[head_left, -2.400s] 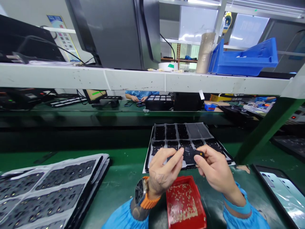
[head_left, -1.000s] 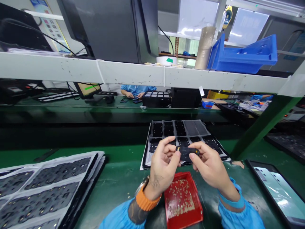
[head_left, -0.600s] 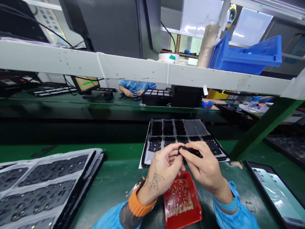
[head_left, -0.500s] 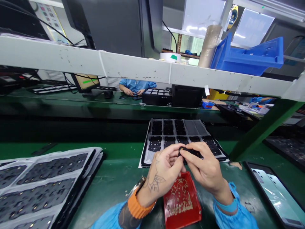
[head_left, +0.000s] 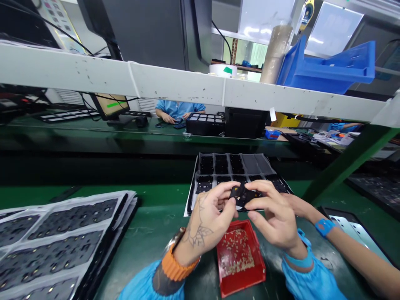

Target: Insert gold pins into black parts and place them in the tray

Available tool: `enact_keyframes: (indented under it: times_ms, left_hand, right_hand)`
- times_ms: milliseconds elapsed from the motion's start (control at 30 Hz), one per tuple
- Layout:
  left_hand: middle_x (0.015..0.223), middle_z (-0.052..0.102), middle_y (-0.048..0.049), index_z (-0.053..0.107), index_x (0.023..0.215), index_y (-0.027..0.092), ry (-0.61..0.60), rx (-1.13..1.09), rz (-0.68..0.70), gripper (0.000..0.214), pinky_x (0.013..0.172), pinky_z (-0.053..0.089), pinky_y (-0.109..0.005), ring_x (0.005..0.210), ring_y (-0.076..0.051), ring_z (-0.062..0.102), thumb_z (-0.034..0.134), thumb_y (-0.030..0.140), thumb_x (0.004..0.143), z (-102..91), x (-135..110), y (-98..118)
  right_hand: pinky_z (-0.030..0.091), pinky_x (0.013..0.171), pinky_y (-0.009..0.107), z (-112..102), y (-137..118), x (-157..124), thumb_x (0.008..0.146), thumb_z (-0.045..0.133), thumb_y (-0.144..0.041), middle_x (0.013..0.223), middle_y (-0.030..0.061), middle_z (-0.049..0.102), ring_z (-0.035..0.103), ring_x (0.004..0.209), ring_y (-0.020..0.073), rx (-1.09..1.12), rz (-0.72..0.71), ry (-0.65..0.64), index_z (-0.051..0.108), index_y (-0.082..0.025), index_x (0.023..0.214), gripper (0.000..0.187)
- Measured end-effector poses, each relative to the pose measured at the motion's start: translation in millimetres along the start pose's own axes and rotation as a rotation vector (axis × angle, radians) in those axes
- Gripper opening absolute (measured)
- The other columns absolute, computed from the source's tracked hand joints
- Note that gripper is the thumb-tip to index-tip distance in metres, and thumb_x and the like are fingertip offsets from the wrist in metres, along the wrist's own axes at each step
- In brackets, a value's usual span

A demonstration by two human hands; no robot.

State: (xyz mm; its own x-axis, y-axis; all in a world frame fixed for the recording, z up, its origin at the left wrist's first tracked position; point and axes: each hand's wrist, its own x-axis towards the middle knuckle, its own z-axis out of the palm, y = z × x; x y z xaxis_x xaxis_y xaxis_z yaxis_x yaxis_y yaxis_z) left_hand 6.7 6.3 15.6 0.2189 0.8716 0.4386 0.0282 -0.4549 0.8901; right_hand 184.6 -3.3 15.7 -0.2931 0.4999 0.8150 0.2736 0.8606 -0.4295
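Note:
A small black plate-like part with gold-coloured spots is held up between my two hands, above the far end of a red bin. My left hand pinches its left end between thumb and fingers. My right hand has its fingers closed around the right end. Below the hands sits the red bin, with many tiny pale pieces scattered inside. Just behind them lies a tray with several compartments, most of those seen holding similar black parts; my hands hide its near middle.
Another person's forearm with a blue wristband reaches in from the right, its hand partly behind mine. Stacked trays of black parts lie at left. A pale-blue panel lies at right. A white shelf beam and green post frame the bench.
Another person's arm has come in from the right toward the tray. The black part is turned so more of its face shows, and my right hand's fingers have spread somewhat.

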Motion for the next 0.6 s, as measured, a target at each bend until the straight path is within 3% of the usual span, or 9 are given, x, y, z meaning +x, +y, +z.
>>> enact_keyframes:
  times_ms: [67,200,267,333,400,467,600]
  left_hand:
    - [0.074,0.071,-0.0026,0.065,0.11,0.013,0.018,0.032,-0.005,0.029,0.048,0.052,-0.017,0.052,-0.01,0.064,0.053,0.013,0.084,-5.4,3,-2]
    - [0.065,0.066,0.0009,0.063,0.107,0.015,0.008,0.081,-0.02,0.025,0.05,0.051,-0.018,0.053,-0.011,0.064,0.052,0.012,0.084,-13.4,4,-4]
    - [0.063,0.065,0.0023,0.062,0.106,0.017,-0.02,0.108,0.001,0.022,0.051,0.051,-0.018,0.054,-0.012,0.064,0.052,0.013,0.087,-14.7,1,-3]
    - [0.065,0.066,0.0026,0.061,0.106,0.018,-0.041,0.142,0.068,0.02,0.053,0.051,-0.018,0.056,-0.011,0.065,0.051,0.014,0.089,-14.5,-3,-1]
    - [0.074,0.069,0.0009,0.061,0.106,0.018,-0.047,0.187,0.16,0.018,0.059,0.053,-0.02,0.061,-0.011,0.067,0.052,0.015,0.09,-13.3,-5,-1]
    - [0.081,0.07,-0.0004,0.062,0.102,0.018,-0.037,0.238,0.228,0.013,0.062,0.052,-0.021,0.064,-0.011,0.066,0.056,0.019,0.091,-12.0,-6,-3]
    - [0.075,0.065,0.0012,0.058,0.099,0.018,-0.094,0.289,0.171,0.01,0.061,0.049,-0.022,0.064,-0.012,0.063,0.052,0.016,0.091,-12.8,-5,-8]
  right_hand:
    - [0.045,0.089,0.047,-4,-4,-2,0.09,0.059,-0.011,0.111,0.0085,0.061,0.056,0.1,0.0314,0.05,0.043,0.014,0.062,-0.02,0.088,0.01]
    - [0.045,0.065,0.031,-3,-2,-10,0.096,0.058,-0.014,0.079,0.0007,0.058,0.056,0.069,0.0208,0.054,0.266,0.049,0.056,-0.021,0.086,0.012]
    - [0.044,0.061,0.028,2,1,-13,0.095,0.059,-0.018,0.083,0.0011,0.058,0.055,0.068,0.0196,0.012,0.363,0.092,0.059,-0.02,0.096,0.002]
    - [0.046,0.062,0.028,7,3,-14,0.094,0.06,-0.022,0.094,0.0039,0.06,0.058,0.075,0.021,0.044,0.413,0.091,0.06,-0.019,0.109,0.016]
    - [0.046,0.06,0.027,11,2,-13,0.095,0.059,-0.023,0.095,0.0041,0.061,0.059,0.075,0.0209,0.108,0.435,0.024,0.061,-0.019,0.11,0.016]
    - [0.043,0.059,0.027,12,1,-11,0.097,0.056,-0.021,0.084,0.0023,0.062,0.058,0.069,0.0197,0.095,0.405,-0.016,0.063,-0.019,0.098,0.007]
    - [0.04,0.056,0.027,8,3,-11,0.096,0.057,-0.02,0.078,0.002,0.06,0.055,0.064,0.0191,0.045,0.371,0.01,0.065,-0.019,0.089,0.011]
